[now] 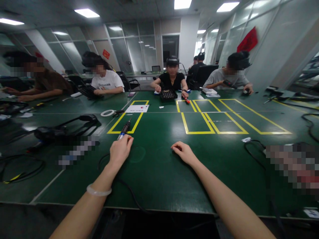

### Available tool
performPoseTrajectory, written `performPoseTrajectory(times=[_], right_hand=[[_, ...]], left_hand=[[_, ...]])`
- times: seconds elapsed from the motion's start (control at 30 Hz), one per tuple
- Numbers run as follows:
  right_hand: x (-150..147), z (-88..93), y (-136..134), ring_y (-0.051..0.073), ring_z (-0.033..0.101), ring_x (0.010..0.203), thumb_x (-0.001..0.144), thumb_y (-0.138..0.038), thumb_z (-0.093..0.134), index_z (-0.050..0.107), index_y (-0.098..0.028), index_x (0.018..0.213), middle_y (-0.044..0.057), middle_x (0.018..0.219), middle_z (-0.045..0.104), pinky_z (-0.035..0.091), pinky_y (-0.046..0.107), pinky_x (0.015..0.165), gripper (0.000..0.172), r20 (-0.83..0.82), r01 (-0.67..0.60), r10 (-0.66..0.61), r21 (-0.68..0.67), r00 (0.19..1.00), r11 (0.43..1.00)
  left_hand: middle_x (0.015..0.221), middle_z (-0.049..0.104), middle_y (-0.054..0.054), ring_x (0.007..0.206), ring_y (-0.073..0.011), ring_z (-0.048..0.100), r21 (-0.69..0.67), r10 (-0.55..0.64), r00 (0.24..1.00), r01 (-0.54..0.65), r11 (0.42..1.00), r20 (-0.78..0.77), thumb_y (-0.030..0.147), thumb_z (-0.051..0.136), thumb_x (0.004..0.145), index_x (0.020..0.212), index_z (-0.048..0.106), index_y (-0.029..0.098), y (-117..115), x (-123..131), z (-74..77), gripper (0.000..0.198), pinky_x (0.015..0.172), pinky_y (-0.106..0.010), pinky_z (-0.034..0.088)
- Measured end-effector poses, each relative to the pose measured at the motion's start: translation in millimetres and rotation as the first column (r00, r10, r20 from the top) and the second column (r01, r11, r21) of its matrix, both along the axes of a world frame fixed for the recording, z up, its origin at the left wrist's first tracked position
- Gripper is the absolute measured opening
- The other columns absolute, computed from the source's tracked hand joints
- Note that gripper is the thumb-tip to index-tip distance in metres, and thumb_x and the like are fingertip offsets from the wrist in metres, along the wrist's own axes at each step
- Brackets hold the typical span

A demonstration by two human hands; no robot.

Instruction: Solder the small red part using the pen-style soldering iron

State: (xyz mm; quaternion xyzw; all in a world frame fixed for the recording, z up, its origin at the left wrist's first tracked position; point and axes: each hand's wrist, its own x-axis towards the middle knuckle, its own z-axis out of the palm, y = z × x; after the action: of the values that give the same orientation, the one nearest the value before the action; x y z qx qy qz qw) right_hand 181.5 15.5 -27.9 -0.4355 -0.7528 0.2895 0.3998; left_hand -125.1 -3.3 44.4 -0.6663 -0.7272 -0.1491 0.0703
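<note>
My left hand is closed round the near end of a pen-shaped electric screwdriver, whose black tip points away across the green table. A black cord runs from it back past my left wrist, which wears a pale bracelet. My right hand rests on the table to the right, fingers curled loosely with nothing visible in them. Yellow tape rectangles mark the table beyond both hands.
Several people sit along the far side of the table. A black tray lies before the middle person, a white sheet and a white tape roll at the left. A black headset and cables lie on either side.
</note>
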Motion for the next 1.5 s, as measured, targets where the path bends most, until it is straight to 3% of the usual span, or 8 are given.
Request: performPoseTrajectory(times=[0.1, 0.23, 0.4, 0.53, 0.77, 1.1, 1.23, 1.5], right_hand=[[-1, 1.6, -1, 0.013, 0.053, 0.066, 0.085, -0.026, 0.053, 0.067, -0.018, 0.086, 0.002, 0.078, 0.061, 0.043, 0.025, 0.064, 0.015, 0.001, -0.007, 0.007, -0.002, 1.000, 1.000], [-1, 2.6, -1, 0.013, 0.054, 0.067, 0.085, -0.027, 0.054, 0.066, -0.018, 0.089, 0.002, 0.078, 0.062, 0.043, 0.025, 0.064, 0.016, -0.031, -0.028, 0.027, -0.037, 0.999, 0.999], [-3, 3.7, -2, 0.014, 0.058, 0.072, 0.083, -0.026, 0.056, 0.061, -0.018, 0.104, 0.003, 0.086, 0.065, 0.045, 0.024, 0.066, 0.023, -0.160, -0.163, 0.145, -0.107, 0.976, 0.981], [-7, 5.3, -6, 0.015, 0.060, 0.076, 0.083, -0.028, 0.059, 0.059, -0.018, 0.107, 0.004, 0.090, 0.067, 0.047, 0.026, 0.069, 0.026, -0.216, -0.268, 0.235, -0.139, 0.948, 0.953], [-8, 7.3, -7, 0.015, 0.060, 0.071, 0.088, -0.039, 0.052, 0.060, -0.016, 0.087, 0.003, 0.076, 0.066, 0.047, 0.026, 0.068, 0.025, -0.257, -0.270, 0.214, -0.210, 0.943, 0.940], [-6, 0.0, 3, 0.011, 0.053, 0.059, 0.088, -0.044, 0.050, 0.059, -0.015, 0.079, 0.000, 0.064, 0.060, 0.040, 0.023, 0.057, 0.031, -0.276, -0.187, 0.120, -0.229, 0.954, 0.955], [-8, 1.1, 0, 0.012, 0.055, 0.063, 0.082, -0.041, 0.060, 0.055, -0.017, 0.097, -0.001, 0.071, 0.060, 0.042, 0.023, 0.058, 0.029, -0.410, -0.250, 0.138, -0.235, 0.902, 0.939], [-7, 0.5, -2, 0.014, 0.059, 0.071, 0.083, -0.038, 0.060, 0.056, -0.016, 0.092, 0.003, 0.077, 0.063, 0.045, 0.026, 0.066, 0.024, -0.384, -0.264, 0.157, -0.242, 0.910, 0.934]], left_hand=[[0.090, 0.067, -0.003, 0.086, -0.0196, 0.061, -0.064, -0.230, 0.924, 0.261, 0.963, 0.304, 0.047, 0.030, 0.091, 0.102, 0.060, 0.023, 4, 38, 4.4, 0.040, 0.075, -0.028, 0.042], [0.088, 0.064, -0.003, 0.080, -0.0148, 0.059, -0.041, -0.421, 0.694, 0.543, 0.838, 0.585, 0.042, 0.031, 0.091, 0.109, 0.061, 0.020, 12, 88, -4.3, 0.041, 0.075, -0.026, 0.043], [0.073, 0.054, 0.001, 0.064, -0.0107, 0.050, 0.000, -0.373, 0.415, 0.669, 0.743, 0.830, 0.042, 0.039, 0.090, 0.133, 0.043, 0.015, 17, 121, -33.8, 0.051, 0.061, -0.023, 0.042], [0.067, 0.048, 0.004, 0.058, -0.0086, 0.045, -0.015, -0.294, 0.296, 0.727, 0.686, 0.909, 0.045, 0.042, 0.089, 0.138, 0.035, 0.013, 14, 121, -45.8, 0.059, 0.055, -0.021, 0.037], [0.059, 0.050, 0.004, 0.053, -0.0096, 0.047, -0.004, -0.316, 0.315, 0.714, 0.700, 0.895, 0.046, 0.030, 0.094, 0.135, 0.039, 0.013, 12, 118, -45.5, 0.054, 0.055, -0.023, 0.038], [0.089, 0.059, -0.002, 0.079, -0.0133, 0.056, 0.148, -0.615, 0.550, 0.666, 0.731, 0.564, 0.035, 0.052, 0.086, 0.096, 0.060, 0.020, -2, 119, -27.5, 0.020, 0.074, -0.025, 0.044], [0.087, 0.060, -0.001, 0.079, -0.0136, 0.057, 0.142, -0.609, 0.574, 0.653, 0.744, 0.548, 0.034, 0.051, 0.087, 0.095, 0.061, 0.020, 1, 116, -32.7, 0.018, 0.073, -0.025, 0.044], [0.090, 0.062, -0.002, 0.083, -0.0142, 0.058, 0.106, -0.593, 0.595, 0.652, 0.751, 0.543, 0.036, 0.046, 0.089, 0.098, 0.061, 0.020, 4, 110, -31.9, 0.024, 0.075, -0.026, 0.045]])
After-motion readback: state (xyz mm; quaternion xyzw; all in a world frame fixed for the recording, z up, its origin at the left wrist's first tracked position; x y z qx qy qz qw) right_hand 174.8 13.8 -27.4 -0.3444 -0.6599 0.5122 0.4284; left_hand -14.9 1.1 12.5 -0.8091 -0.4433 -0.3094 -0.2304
